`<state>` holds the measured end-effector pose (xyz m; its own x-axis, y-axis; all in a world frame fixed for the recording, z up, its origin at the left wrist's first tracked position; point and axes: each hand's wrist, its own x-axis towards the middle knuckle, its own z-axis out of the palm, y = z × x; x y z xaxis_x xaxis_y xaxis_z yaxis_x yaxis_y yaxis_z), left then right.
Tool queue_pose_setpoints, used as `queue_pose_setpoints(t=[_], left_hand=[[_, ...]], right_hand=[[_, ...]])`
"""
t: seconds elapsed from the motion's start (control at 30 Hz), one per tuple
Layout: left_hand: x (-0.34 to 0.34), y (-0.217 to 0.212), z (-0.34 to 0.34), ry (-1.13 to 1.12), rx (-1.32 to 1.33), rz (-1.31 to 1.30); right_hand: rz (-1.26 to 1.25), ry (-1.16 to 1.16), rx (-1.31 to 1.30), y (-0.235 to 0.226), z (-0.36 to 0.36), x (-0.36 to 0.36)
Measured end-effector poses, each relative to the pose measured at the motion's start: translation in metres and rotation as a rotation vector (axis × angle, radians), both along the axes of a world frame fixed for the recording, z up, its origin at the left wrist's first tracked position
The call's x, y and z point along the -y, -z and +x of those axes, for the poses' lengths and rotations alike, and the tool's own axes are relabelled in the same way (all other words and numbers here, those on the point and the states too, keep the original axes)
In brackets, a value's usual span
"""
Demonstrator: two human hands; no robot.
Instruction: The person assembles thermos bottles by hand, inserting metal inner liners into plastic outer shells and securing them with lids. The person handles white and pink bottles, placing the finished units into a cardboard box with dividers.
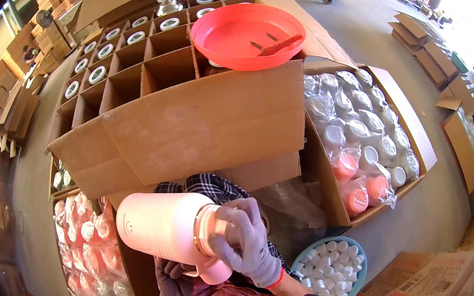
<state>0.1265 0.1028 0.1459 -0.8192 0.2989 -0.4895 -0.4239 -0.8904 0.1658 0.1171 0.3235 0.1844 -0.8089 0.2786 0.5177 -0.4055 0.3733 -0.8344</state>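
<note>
A large pink bottle (158, 221) lies tilted on its side in front of me, its neck with a metallic ring pointing right. My right hand (247, 245), in a grey glove, has its fingers curled round the neck and mouth. My left hand (174, 286), also gloved, is closed under the bottle near a pink handle-like part (213, 271); the bottle hides some of its fingers. Beyond the bottle stands the broad flap (204, 126) of a divided carton.
The carton's dividers (122, 88) hold several bottles; a red basin (243, 56) with a brownish tool rests on top. To the right, an open box (423, 145) holds bagged white and pink parts. Wrapped pink pieces (90, 242) lie at left, and a blue tub (360, 278) holds white caps.
</note>
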Motion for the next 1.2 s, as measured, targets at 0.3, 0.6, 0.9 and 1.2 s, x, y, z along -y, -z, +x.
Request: queue_pose_setpoints(t=[0.3, 0.6, 0.9, 1.2], left_hand=[[0.031, 0.017, -0.022, -0.043, -0.077, 0.191], [0.09, 0.069, -0.012, -0.219, -0.176, 0.189], [0.076, 0.011, -0.017, -0.347, 0.085, 0.536], [0.068, -0.004, -0.044, -0.028, -0.506, -0.125]], right_hand=[[-0.577, -0.261, 0.162, 0.026, -0.014, 0.035], [0.946, -0.612, 0.549, 0.097, 0.064, 0.076], [0.897, -0.417, -0.195, -0.045, 0.007, -0.019], [0.14, -0.405, -0.094, 0.01, -0.03, 0.007]])
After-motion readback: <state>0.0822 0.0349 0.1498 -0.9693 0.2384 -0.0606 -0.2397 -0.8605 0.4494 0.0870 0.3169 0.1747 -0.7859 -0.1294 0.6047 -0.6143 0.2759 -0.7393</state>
